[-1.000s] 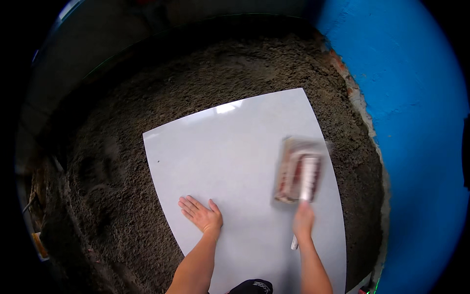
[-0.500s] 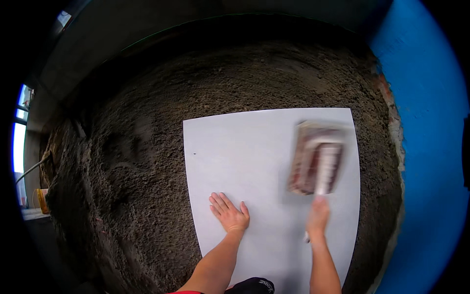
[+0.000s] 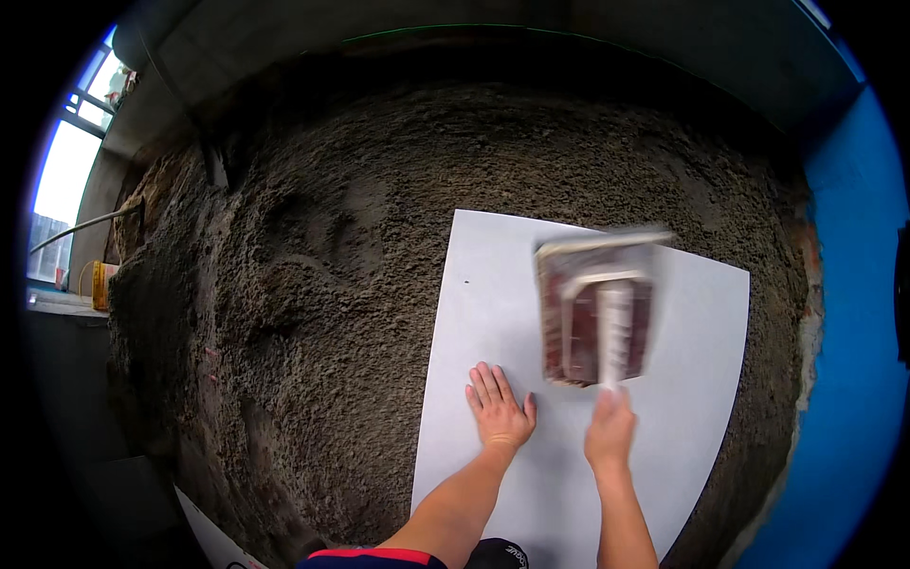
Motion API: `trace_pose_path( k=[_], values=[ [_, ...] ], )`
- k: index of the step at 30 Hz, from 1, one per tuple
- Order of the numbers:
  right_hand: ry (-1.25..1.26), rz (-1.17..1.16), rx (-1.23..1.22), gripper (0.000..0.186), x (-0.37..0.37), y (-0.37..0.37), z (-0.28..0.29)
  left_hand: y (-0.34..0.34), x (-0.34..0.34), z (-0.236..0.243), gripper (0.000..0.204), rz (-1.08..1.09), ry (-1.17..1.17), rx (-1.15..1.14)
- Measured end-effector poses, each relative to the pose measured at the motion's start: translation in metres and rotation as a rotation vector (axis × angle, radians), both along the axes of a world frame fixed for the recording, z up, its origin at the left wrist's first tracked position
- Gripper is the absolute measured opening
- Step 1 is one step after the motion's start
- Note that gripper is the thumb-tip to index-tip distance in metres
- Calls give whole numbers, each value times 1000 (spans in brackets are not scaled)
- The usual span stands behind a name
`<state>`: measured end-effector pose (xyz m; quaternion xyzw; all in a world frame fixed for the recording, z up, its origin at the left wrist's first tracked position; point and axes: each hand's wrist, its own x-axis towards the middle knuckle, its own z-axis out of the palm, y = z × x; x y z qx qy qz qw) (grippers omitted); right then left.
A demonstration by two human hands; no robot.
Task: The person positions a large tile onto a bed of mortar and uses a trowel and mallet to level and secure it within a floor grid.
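A large white tile (image 3: 578,465) lies on a bed of rough dark mortar (image 3: 313,379), with a small dark speck near its left edge. My left hand (image 3: 500,408) rests flat on the left part of the tile, fingers spread. The fingers of my right hand (image 3: 609,431) are wrapped round the pale handle of a flat rectangular tamper (image 3: 559,327). Its broad head, dark red with a light rim, is over the upper middle of the tile and smeared by motion. Whether it touches the tile I cannot tell.
A blue wall (image 3: 858,332) runs along the right, with a ragged strip at its foot. Far left are a bright window (image 3: 71,175), a yellow container (image 3: 100,284) on a ledge and a thin rod (image 3: 90,224). Part of a white panel (image 3: 213,531) shows at the lower left.
The view has turned, so the tile appears farther right and tilted. My right hand has brought the tamper left across the tile, nearer my left hand, which stays flat.
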<state>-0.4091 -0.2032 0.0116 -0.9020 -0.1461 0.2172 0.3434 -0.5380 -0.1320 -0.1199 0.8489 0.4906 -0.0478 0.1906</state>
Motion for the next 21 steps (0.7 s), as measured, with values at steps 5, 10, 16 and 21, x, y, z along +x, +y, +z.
trace_pose_path(
  k=[5,10,16,21],
  values=[
    [330,96,-178,55,39,44,-12,-2,-7,-1,85,11,16,-10],
    [233,-5,247,51,22,59,107,2,-10,-4,83,17,16,-16],
    [7,2,-98,54,4,-13,-32,-4,2,-3,82,4,-16,-21],
    [210,-22,-305,64,14,-4,-48,2,-3,-2,81,-14,-22,17]
  ],
)
